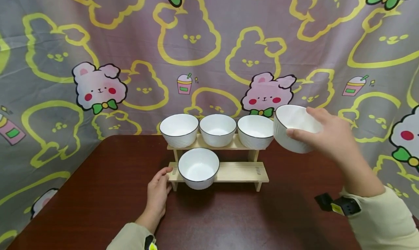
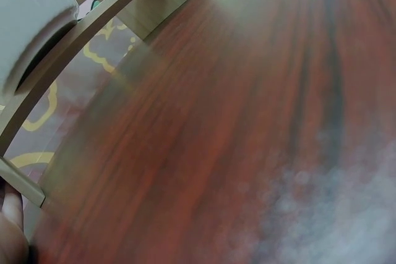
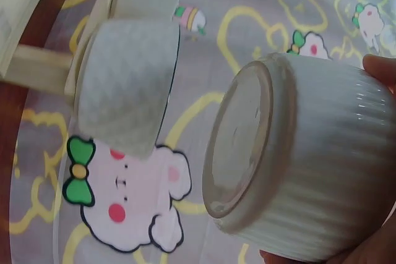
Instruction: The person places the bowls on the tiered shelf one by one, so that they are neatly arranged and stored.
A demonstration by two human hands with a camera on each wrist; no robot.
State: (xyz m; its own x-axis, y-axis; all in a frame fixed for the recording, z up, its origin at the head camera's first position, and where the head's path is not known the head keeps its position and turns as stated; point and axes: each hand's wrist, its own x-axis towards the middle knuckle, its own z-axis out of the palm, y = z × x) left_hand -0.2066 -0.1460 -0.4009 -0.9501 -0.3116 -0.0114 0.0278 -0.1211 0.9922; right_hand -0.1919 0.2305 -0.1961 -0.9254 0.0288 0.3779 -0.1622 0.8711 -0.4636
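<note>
My right hand (image 1: 330, 133) holds a white bowl (image 1: 288, 142) with a dark rim in the air, thumb and fingers pinching its wall. The right wrist view shows this bowl's (image 3: 334, 159) ribbed side and round foot. A two-tier wooden stand (image 1: 240, 171) stands on the table, its left end gripped by my left hand (image 1: 157, 193). On the lower shelf, left of its middle, sits another white bowl (image 1: 199, 168). Three bowls line the upper shelf: a left bowl (image 1: 179, 130), a middle bowl (image 1: 218, 130) and a right bowl (image 1: 256, 131).
The dark red-brown wooden table (image 1: 98, 191) spreads around the stand. Behind it hangs a grey-pink curtain (image 1: 209, 75) printed with yellow outlines and rabbit faces. A black strap device (image 1: 347, 205) sits on the right wrist.
</note>
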